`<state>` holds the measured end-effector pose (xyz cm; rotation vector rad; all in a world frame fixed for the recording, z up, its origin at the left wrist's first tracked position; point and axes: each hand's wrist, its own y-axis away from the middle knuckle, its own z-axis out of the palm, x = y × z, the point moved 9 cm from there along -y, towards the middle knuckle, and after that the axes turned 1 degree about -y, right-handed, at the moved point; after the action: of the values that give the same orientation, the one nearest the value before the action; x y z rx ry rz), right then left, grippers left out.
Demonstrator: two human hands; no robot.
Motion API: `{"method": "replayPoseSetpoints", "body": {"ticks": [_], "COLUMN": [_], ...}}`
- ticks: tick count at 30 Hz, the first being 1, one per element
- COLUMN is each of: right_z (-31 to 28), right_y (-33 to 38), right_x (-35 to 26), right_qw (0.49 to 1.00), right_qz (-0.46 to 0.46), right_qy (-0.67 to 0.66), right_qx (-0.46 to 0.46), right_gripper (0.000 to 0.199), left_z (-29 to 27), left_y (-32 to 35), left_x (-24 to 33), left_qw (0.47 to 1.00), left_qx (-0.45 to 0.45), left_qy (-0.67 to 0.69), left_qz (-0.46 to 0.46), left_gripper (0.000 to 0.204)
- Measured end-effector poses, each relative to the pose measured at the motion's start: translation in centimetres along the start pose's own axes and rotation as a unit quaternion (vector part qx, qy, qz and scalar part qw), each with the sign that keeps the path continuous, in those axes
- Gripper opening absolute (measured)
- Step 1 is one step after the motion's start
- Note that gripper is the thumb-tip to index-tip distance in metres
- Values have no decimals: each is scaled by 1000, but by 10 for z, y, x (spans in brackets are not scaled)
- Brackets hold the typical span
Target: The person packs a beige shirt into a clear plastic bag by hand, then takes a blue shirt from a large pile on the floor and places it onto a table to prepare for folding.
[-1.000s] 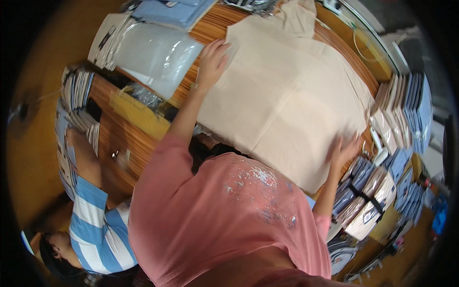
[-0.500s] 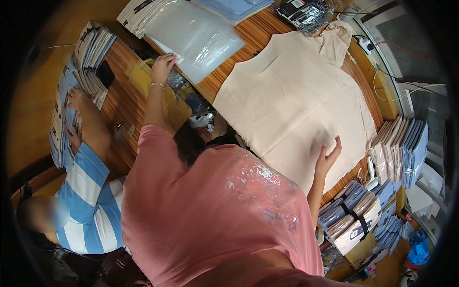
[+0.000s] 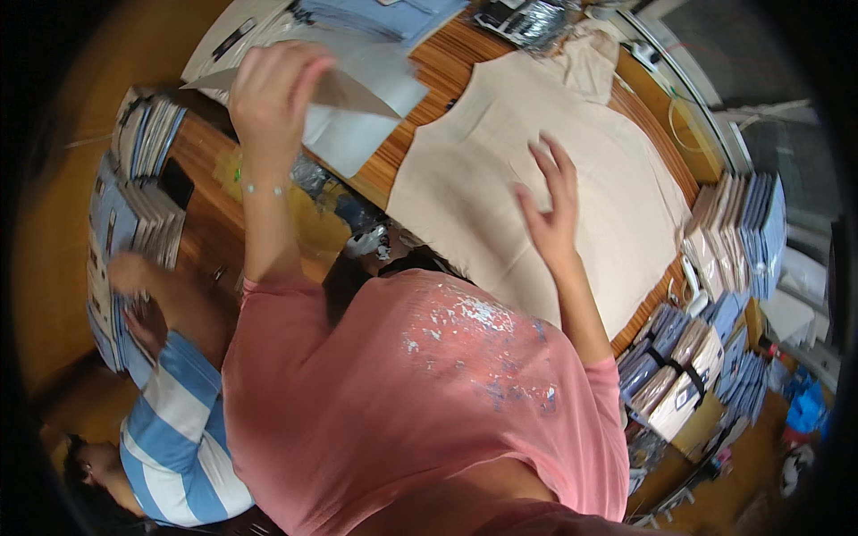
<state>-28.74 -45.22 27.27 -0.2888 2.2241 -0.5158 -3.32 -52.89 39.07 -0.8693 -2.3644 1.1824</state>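
My left hand (image 3: 279, 98) is raised over the left end of the table, its fingers closed on a thin, stiff-looking grey-brown sheet (image 3: 353, 94). The sheet shows nearly edge-on and reaches out on both sides of the hand. Beneath it lie clear plastic bags (image 3: 344, 147). A large beige garment (image 3: 590, 179), perhaps a shirt, is spread flat across the middle of the table. Above this cloth my right hand (image 3: 556, 201) hovers with fingers apart, holding nothing. Both hands are somewhat blurred.
At left, another person in a blue-and-white striped top (image 3: 183, 393) has hands at stacked folded garments (image 3: 116, 241). Bundled packed shirts (image 3: 670, 357) and upright packs (image 3: 737, 232) stand at right, near a white handheld tool (image 3: 691, 281). Black plastic packages (image 3: 527, 27) lie at the far edge.
My left hand has lifted the sheet up from beside the plastic bags. My right hand has moved left and away from me over the beige garment. The view has shifted slightly.
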Motion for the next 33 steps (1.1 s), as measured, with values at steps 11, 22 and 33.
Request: {"method": "replayPoseSetpoints", "body": {"ticks": [11,22,33], "right_z": [-47,0,26], "right_y": [126,131,114], "right_x": [143,186,192], "right_qw": [795,791,849], "right_qz": [520,514,487], "right_qy": [-214,-285,-191], "right_qx": [228,173,72], "right_gripper": [31,35,38], "left_z": [121,174,217], "left_y": [86,170,221], "left_x": [118,87,115], "left_qw": [954,925,921], "left_qx": [-86,-265,-352], "left_qy": [286,230,109], "left_qz": [-1,-148,-129], "left_gripper": [28,55,53]}}
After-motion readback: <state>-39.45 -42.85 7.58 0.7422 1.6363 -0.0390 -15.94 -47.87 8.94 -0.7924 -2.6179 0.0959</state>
